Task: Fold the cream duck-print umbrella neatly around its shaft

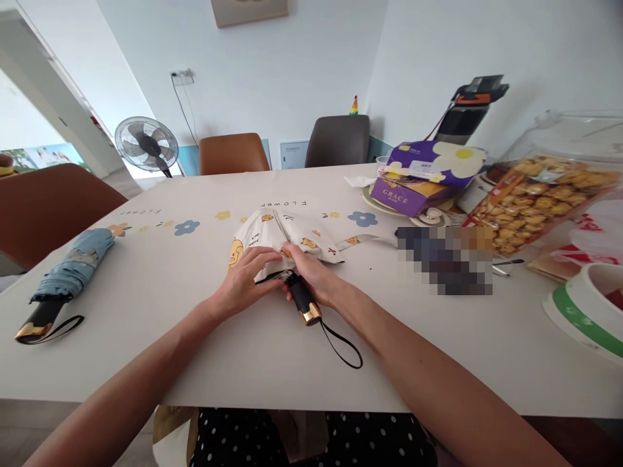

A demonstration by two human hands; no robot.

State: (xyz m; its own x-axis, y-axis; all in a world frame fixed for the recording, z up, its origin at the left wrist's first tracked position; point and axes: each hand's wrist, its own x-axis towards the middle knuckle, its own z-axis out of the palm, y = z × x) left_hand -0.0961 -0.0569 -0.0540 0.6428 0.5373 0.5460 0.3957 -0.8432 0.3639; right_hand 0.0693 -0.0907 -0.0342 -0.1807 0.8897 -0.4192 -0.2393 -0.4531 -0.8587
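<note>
A white folding umbrella (pixel 306 242) with yellow cartoon prints lies on the table before me, its canopy loosely folded and puffed out. Its black handle (pixel 302 298) with a gold end and a black wrist loop points toward me. My left hand (pixel 253 275) grips the canopy's lower left side, thumb near the top of the handle. From the right, my right hand (pixel 311 272) is closed around the umbrella where canopy meets handle. The strap (pixel 360 240) trails off to the right. A blue umbrella (pixel 80 263), rolled up, lies at the left.
The white table (pixel 233 363) has a flower print. Purple boxes (pixel 411 191), a large clear snack jar (pixel 549 201) and a white-green roll (pixel 584 318) crowd its right side, beside a blurred-out patch. Chairs (pixel 233 153) and a fan (pixel 146 143) stand beyond.
</note>
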